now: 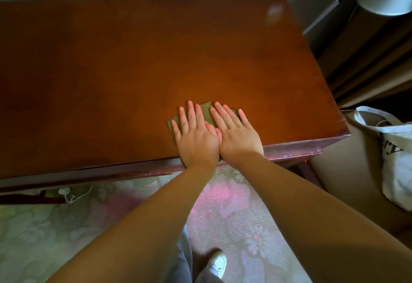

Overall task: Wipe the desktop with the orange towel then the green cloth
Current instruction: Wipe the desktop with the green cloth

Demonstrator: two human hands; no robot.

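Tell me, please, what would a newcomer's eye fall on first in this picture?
Two hands pressed flat side by side, left hand and right hand, on a green cloth near the front edge of the reddish-brown desktop. A white tote bag sits to the desk's right.

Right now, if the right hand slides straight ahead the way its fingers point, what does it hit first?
Nothing, as far as the picture shows. The right hand lies flat on the green cloth, fingers aimed up and left across the bare desktop. The way looks free to the far edge by the wall.
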